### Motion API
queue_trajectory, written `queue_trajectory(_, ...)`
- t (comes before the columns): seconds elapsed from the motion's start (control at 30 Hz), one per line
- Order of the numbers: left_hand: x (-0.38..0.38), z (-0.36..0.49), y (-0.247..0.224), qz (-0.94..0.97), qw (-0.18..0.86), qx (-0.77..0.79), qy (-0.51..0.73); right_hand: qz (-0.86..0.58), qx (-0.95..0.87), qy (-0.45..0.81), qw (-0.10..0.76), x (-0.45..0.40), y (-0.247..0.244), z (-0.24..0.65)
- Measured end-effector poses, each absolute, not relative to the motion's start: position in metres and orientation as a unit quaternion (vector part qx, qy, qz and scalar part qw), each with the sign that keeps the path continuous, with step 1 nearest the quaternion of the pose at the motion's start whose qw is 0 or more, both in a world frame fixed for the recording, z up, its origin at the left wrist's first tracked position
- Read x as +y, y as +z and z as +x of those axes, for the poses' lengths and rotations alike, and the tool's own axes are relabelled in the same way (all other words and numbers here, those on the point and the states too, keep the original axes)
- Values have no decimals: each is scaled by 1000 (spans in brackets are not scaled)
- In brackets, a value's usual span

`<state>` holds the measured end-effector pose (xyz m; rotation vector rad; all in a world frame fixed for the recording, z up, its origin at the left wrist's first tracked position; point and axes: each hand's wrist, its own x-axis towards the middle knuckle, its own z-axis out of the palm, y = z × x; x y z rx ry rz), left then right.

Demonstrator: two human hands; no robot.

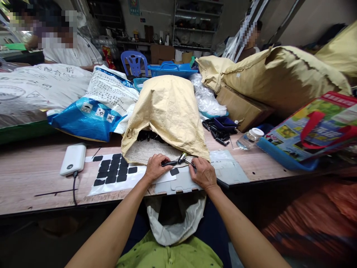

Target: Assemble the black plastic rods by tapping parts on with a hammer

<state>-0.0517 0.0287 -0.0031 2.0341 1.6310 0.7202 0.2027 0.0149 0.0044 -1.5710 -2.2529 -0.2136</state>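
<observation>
Head view: nearest, below the hands, a light-green patterned shirt [167,257] shows, and ahead of it a white woven sack [174,238] gapes open in the person's lap. Just above, at the counter's [41,175] near edge, the left hand [156,167] pinches a slim black rod-like piece [169,163], and the right hand [204,174] is closed around the handle of a small hammer with a metal head and yellowish cap [182,158]. The hammer head lies between the hands, by the black piece's tip; whether they touch, I cannot tell. Beneath the hands lies a flat grey panel [181,182]. Left of the left hand, a white sheet [131,179] carries rows of black rounded-square pads [112,174]; farther left stands a white box-shaped power bank [73,159] with a black cable [74,190].

Directly beyond the hands, a cream woven sack [170,104] opens towards them, dark pieces inside its mouth. Beyond the right hand are a clear jar with a white lid [249,139], a blue plastic tray [290,156] under a colourful printed bag with red handles, and loose black pieces [216,134] beside a dark purple tray [225,123]. Beyond the left hand lies a blue-and-white printed bag [92,108]; farther off, a person in a white top [83,52] and a blue-purple plastic chair [134,61].
</observation>
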Motion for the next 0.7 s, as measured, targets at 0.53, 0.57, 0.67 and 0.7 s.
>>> queue_trajectory(0.53,29,-52,-2,735,220,588,257,-563,-802,-77,184,15,5,203)
queue_trajectory(0.57,29,-53,-2,735,219,588,258,-563,-802,-77,183,15,5,203)
queue_trajectory(0.67,29,-53,-2,735,219,585,263,-562,-803,-74,183,15,5,203)
queue_trajectory(0.7,29,-53,-3,735,220,585,263,-563,-803,-73,183,15,5,203)
